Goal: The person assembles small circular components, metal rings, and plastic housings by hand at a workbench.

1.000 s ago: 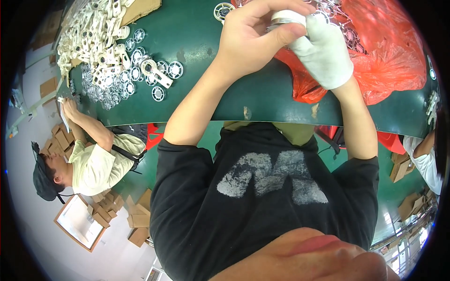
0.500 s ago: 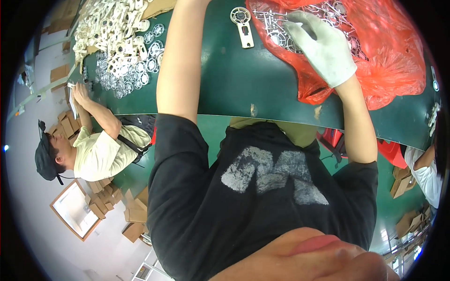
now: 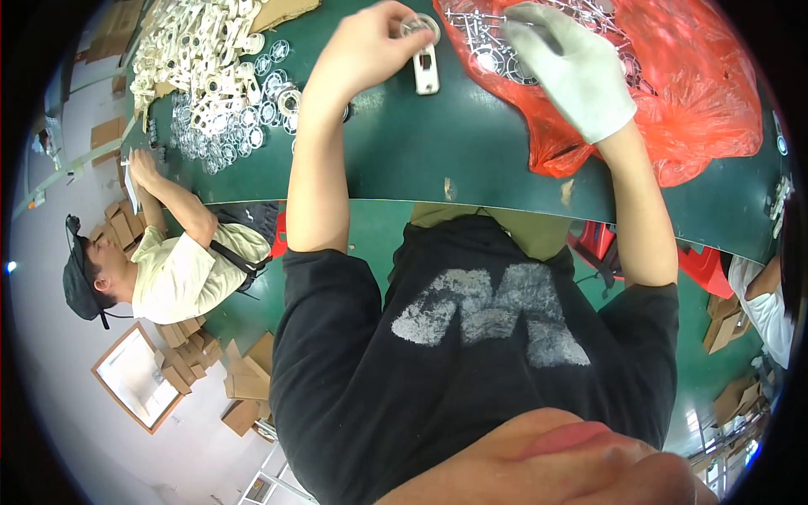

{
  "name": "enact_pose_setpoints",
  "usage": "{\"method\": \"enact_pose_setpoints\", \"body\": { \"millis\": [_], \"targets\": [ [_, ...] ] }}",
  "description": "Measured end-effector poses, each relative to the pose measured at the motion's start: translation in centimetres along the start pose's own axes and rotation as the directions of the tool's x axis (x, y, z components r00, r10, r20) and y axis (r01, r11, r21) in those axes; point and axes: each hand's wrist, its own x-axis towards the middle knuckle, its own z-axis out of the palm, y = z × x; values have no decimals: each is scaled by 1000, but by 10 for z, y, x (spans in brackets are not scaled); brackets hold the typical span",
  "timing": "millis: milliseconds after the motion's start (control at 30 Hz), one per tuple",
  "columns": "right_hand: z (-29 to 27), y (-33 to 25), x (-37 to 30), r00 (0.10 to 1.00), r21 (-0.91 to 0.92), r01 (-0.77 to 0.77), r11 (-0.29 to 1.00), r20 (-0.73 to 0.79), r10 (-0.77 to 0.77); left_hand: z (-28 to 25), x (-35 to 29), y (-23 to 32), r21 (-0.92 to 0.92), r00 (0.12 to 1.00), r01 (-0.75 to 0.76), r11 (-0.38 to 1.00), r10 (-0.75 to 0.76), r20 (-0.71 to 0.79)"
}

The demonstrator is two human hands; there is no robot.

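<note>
My bare left hand (image 3: 362, 50) is at the far side of the green table (image 3: 471, 160). Its fingertips pinch a round clear ring (image 3: 419, 25) that sits on the top end of a small white bracket (image 3: 427, 71) lying flat on the table. My right hand (image 3: 572, 71), in a white glove, lies with fingers apart on several clear ring parts (image 3: 492, 50) inside an open red plastic bag (image 3: 699, 109). I see nothing gripped in it. The two hands are about a hand's width apart.
A heap of white brackets (image 3: 198, 42) and several loose clear rings (image 3: 236, 126) cover the table's far left. A co-worker in a cap and pale shirt (image 3: 168, 269) sits at the left end. Cardboard boxes (image 3: 244, 379) lie on the floor below.
The hands were together over the bag a second ago. The white bracket now lies on the table, my left hand has come back onto its ring, and the gloved hand stays on the bag.
</note>
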Motion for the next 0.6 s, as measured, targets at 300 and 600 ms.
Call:
{"method": "enact_pose_setpoints", "body": {
  "millis": [300, 600],
  "targets": [
    [26, 25, -3, 982, 140, -1, 990, -185, 27, 23, -28, 91, -153, 738, -644, 749, 555, -384],
    [2, 27, 5, 953, 321, -80, 944, -253, 167, 55, -32, 36, 252, 814, -525, 813, 566, -131]
  ]
}}
